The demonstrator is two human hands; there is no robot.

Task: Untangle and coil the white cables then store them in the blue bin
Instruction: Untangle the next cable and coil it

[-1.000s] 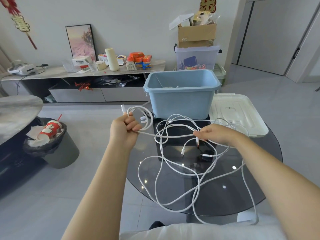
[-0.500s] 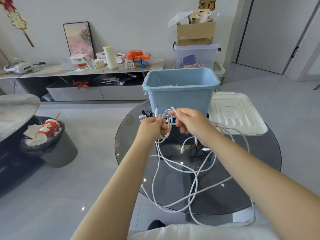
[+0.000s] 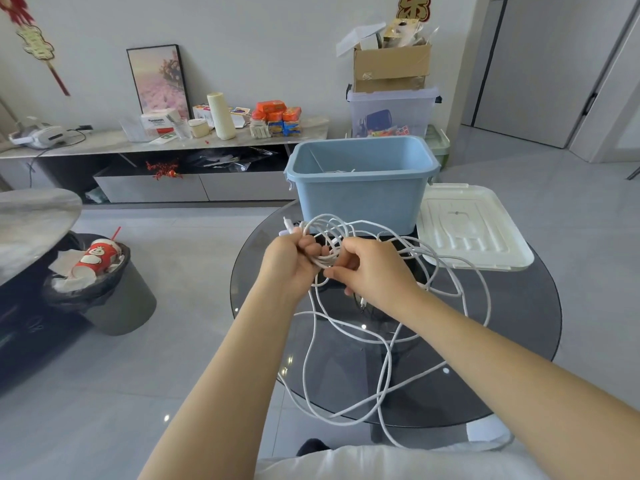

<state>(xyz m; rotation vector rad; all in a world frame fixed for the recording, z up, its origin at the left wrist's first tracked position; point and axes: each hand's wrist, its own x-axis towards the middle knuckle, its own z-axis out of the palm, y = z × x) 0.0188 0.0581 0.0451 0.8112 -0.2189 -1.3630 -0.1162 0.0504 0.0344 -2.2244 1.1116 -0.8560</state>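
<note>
A tangle of white cables [image 3: 382,344] sprawls over the round dark glass table [image 3: 512,372], with loops hanging off its near edge. My left hand [image 3: 291,261] grips a small bundle of coiled loops, a connector end sticking out at the top left. My right hand [image 3: 370,270] is pressed close beside it, fingers curled round a strand at the coil. The blue bin [image 3: 360,202] stands open just behind both hands, some white cable showing inside it.
A white lid [image 3: 471,233] lies flat to the right of the bin. A dark waste bin [image 3: 100,289] with a red cup stands on the floor at left. A low sideboard [image 3: 166,143] and stacked boxes [image 3: 391,95] line the far wall.
My right hand has come from the right side of the table to meet the left one. More loops have gathered in my left hand, which has moved right over the table.
</note>
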